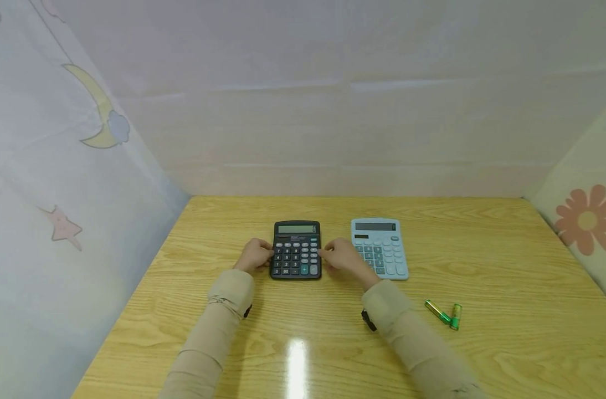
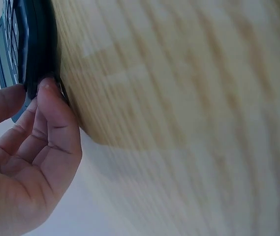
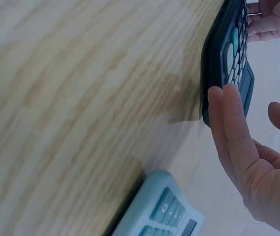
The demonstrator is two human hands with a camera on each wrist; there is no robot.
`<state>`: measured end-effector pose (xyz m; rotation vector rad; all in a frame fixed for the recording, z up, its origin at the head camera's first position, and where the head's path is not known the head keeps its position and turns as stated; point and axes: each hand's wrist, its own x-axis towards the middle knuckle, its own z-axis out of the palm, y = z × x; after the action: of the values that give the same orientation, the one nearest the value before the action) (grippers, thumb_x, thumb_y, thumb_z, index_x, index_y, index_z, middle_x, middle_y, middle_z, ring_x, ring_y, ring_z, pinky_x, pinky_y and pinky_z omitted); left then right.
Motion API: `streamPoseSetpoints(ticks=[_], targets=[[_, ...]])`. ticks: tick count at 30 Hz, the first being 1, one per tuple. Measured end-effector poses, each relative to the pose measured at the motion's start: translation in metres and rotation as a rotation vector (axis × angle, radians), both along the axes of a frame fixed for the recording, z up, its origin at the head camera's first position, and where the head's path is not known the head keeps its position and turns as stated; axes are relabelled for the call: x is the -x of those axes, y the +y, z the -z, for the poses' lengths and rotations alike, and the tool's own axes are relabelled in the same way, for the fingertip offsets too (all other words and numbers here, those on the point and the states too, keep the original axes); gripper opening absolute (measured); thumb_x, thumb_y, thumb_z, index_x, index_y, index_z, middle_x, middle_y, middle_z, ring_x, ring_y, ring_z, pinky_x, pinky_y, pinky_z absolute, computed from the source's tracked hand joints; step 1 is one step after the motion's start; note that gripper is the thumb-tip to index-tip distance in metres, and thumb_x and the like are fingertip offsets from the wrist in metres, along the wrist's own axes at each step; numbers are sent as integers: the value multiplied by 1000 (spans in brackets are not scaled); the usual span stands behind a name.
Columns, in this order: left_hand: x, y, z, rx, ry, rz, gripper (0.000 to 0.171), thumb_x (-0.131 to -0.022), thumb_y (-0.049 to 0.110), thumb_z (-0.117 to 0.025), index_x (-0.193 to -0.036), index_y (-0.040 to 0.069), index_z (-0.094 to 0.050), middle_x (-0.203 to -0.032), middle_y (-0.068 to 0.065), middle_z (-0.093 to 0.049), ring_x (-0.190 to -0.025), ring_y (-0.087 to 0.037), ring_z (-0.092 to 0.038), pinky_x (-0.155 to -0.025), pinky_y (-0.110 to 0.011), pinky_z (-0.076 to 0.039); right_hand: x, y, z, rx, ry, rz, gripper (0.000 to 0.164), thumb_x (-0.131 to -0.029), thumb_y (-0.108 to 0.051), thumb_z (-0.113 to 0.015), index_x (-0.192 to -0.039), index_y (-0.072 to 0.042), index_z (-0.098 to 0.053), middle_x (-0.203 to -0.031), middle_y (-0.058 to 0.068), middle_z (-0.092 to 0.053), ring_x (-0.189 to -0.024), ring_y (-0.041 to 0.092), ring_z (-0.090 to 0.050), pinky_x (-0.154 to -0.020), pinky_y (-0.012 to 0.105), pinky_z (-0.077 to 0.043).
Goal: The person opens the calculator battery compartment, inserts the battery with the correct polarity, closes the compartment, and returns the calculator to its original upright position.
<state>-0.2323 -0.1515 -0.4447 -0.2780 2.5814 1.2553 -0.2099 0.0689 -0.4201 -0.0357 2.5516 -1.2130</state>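
Head view: left hand (image 1: 255,255) has its fingers pinched on the left edge of the black calculator (image 1: 296,257), so that one's sitting right between both hands' fingers. Right hand (image 1: 345,256) has two straight fingers together at its right edge, thumb apart, can't tell if they're touching. Just right of those fingers: light blue calculator (image 1: 390,256) on the bench (image 1: 487,249), then two green-gold batteries (image 1: 456,316) further right and closer in.
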Motion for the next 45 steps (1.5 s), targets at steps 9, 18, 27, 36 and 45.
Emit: streamPoseSetpoints(ticks=[9, 18, 27, 36, 45], targets=[[1, -1, 1, -37, -4, -15, 20, -90, 6, -54, -105, -5, -61, -74, -8, -56, -58, -14, -49, -46, -23, -42, 9, -9, 16, 57, -84, 95, 35, -93, -19, -54, -114, 9, -57, -78, 13, -63, -60, 20, -62, -53, 28, -52], [0, -1, 2, -10, 29, -29, 12, -88, 5, -56, -93, -4, -61, -71, -9, -55, -57, -14, -51, -45, -23, -44, 13, -14, 20, 80, -125, 142, 34, -92, -16, -54, -116, 8, -56, -84, 14, -61, -59, 19, -60, -51, 27, -51], [-1, 2, 2, 5, 73, -54, 9, -85, 1, -58, -83, -6, -63, -68, -10, -56, -52, -15, -55, -47, -25, -49, 11, -16, 23, 69, -137, 151, 27, -90, -11, -56, -107, 9, -57, -80, 15, -60, -53, 18, -60, -50, 27, -51], [-4, 4, 0, 35, 97, -20, 9, -85, -1, -57, -85, -7, -63, -75, -15, -60, -55, -17, -59, -49, -26, -51, 4, -16, 16, 2, -68, 118, 18, -88, -11, -59, -94, 5, -61, -74, 12, -61, -55, 19, -61, -49, 27, -50], [-8, 7, -5, 59, 109, 12, 20, -88, 9, -55, -92, -8, -65, -79, -15, -61, -56, -17, -59, -49, -26, -50, 0, -15, 12, -60, 20, 68, 16, -87, -12, -61, -84, 4, -64, -67, 9, -62, -53, 19, -62, -46, 24, -47]])
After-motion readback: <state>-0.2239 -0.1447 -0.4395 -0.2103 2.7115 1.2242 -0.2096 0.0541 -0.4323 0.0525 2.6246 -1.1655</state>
